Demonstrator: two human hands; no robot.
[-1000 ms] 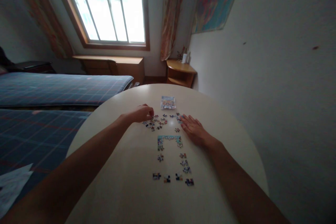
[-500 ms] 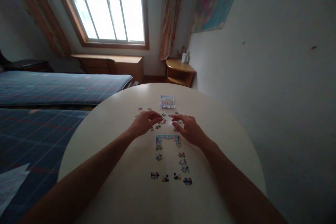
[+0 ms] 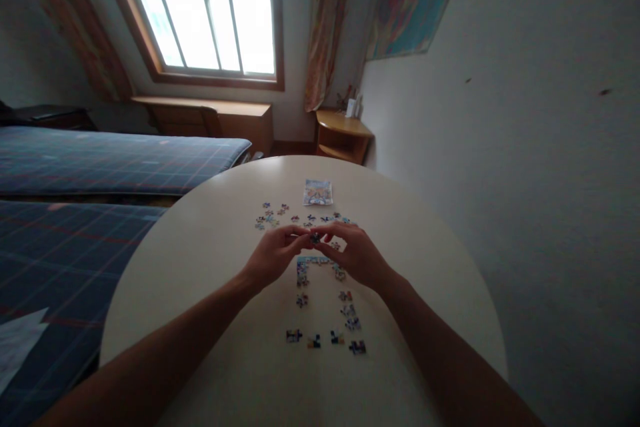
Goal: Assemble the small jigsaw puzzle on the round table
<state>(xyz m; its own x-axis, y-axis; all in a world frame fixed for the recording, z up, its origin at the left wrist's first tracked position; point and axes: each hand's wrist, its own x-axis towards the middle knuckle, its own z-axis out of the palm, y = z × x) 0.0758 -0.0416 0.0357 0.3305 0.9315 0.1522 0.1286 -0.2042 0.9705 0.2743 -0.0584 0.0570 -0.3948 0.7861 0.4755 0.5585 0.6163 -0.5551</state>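
My left hand (image 3: pixel 276 256) and my right hand (image 3: pixel 354 253) meet fingertip to fingertip over the round pale table (image 3: pixel 210 293), both pinching a small dark puzzle piece (image 3: pixel 315 237) between them. Just below the hands lies a partly joined puzzle frame (image 3: pixel 320 268). Loose puzzle pieces (image 3: pixel 273 215) are scattered beyond the hands. More single pieces (image 3: pixel 325 339) lie in a row nearer to me.
A small picture card (image 3: pixel 317 192) lies at the table's far side. A bed with blue checked covers (image 3: pixel 100 160) stands to the left, a corner shelf (image 3: pixel 343 133) and a window behind. A white wall runs along the right.
Both hands have drawn together from the scattered pieces, toward me, and now pinch one piece between them. The right hand was lying flat a second ago.
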